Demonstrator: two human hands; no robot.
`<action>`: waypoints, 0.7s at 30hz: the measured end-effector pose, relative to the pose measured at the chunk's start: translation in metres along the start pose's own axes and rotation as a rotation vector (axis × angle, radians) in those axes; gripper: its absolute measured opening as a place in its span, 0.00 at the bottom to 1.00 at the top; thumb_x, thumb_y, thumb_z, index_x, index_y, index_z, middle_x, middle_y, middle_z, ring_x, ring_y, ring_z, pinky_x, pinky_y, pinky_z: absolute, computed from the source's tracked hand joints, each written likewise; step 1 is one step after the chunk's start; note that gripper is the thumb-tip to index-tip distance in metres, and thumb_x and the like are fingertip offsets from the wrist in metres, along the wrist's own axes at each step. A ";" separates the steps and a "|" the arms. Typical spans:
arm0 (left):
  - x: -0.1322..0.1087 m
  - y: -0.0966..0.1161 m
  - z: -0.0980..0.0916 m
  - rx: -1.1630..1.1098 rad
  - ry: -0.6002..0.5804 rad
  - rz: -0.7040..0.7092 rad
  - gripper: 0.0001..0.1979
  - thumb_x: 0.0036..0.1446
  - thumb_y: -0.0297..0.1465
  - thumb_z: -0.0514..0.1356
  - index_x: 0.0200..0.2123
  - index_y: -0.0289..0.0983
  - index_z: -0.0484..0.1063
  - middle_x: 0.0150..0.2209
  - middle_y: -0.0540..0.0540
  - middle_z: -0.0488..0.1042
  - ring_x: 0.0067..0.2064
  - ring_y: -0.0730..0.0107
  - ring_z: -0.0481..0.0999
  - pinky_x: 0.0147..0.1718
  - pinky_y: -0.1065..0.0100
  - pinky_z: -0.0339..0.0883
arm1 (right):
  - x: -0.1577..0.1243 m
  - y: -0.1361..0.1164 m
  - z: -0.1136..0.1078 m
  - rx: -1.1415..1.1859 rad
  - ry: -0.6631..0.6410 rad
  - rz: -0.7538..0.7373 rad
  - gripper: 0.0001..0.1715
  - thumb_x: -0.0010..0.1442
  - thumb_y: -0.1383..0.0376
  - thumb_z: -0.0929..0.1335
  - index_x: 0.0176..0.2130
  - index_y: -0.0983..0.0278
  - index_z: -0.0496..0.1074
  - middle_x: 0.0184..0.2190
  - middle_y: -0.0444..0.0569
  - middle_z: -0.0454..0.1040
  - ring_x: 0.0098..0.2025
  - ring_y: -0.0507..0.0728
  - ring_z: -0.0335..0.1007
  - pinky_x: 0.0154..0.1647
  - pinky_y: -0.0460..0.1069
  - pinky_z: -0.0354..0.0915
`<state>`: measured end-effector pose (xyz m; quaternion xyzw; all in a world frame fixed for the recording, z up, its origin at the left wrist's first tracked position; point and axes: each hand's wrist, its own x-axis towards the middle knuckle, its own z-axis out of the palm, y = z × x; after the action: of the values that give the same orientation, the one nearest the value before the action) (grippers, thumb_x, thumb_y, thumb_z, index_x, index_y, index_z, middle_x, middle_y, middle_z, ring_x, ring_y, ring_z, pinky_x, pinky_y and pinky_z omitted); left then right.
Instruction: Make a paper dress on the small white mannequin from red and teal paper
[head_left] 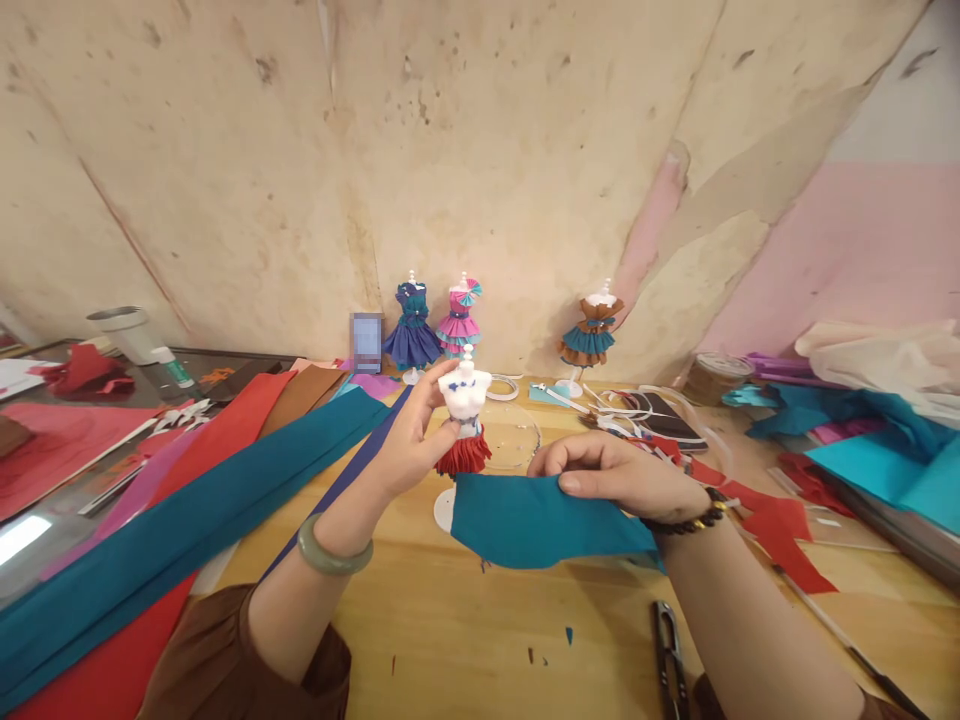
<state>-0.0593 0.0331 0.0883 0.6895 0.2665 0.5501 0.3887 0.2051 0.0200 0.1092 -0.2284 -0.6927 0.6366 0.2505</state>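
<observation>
A small white mannequin (466,396) with a ruffled red skirt (466,454) stands upright on a round white base (445,511). My left hand (421,432) is closed around its left side, thumb at the waist. My right hand (611,474) pinches the top edge of a teal piece (525,520) of paper or cloth between thumb and fingers. This piece hangs just below the skirt and covers part of the base. Its right end passes under my right wrist.
Three dressed mannequins (412,325) (459,318) (590,335) stand by the wall. Long teal strips (187,520) and red sheets lie left. Black snips (669,655) lie at the front right, with red scraps (784,535) and crumpled teal material (885,425) beyond.
</observation>
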 end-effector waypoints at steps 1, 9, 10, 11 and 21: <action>-0.001 0.000 0.001 -0.019 0.008 -0.010 0.33 0.57 0.28 0.59 0.65 0.46 0.55 0.61 0.42 0.66 0.60 0.54 0.68 0.51 0.57 0.71 | 0.000 0.001 0.000 0.029 0.013 0.012 0.16 0.57 0.55 0.74 0.33 0.66 0.74 0.40 0.49 0.76 0.42 0.53 0.71 0.44 0.49 0.64; -0.002 0.003 0.002 -0.017 0.035 -0.020 0.38 0.53 0.23 0.58 0.66 0.47 0.55 0.62 0.43 0.65 0.60 0.55 0.67 0.55 0.56 0.67 | 0.001 0.007 0.004 0.258 0.059 0.037 0.17 0.53 0.55 0.76 0.32 0.65 0.73 0.41 0.52 0.78 0.40 0.55 0.74 0.41 0.49 0.66; -0.002 0.004 0.002 -0.014 0.036 -0.002 0.38 0.53 0.23 0.58 0.66 0.47 0.55 0.62 0.43 0.65 0.61 0.54 0.66 0.56 0.56 0.66 | 0.002 0.007 0.004 0.276 0.059 0.029 0.18 0.53 0.55 0.77 0.31 0.65 0.72 0.40 0.52 0.78 0.39 0.54 0.74 0.40 0.48 0.66; -0.001 0.004 0.002 -0.010 0.040 0.026 0.39 0.52 0.22 0.59 0.66 0.47 0.54 0.62 0.42 0.65 0.62 0.54 0.65 0.58 0.55 0.65 | 0.002 0.008 0.004 0.291 0.061 0.018 0.19 0.52 0.54 0.77 0.31 0.65 0.72 0.39 0.51 0.78 0.38 0.54 0.74 0.39 0.48 0.66; -0.001 0.022 0.008 0.036 0.079 0.309 0.38 0.54 0.23 0.60 0.66 0.52 0.55 0.67 0.47 0.59 0.70 0.55 0.53 0.68 0.51 0.44 | 0.001 0.008 0.001 0.420 0.166 -0.108 0.22 0.49 0.55 0.78 0.28 0.65 0.68 0.23 0.40 0.69 0.24 0.48 0.64 0.27 0.42 0.61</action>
<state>-0.0532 0.0177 0.1054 0.7070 0.1821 0.6250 0.2765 0.2036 0.0212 0.1011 -0.1856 -0.5332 0.7315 0.3823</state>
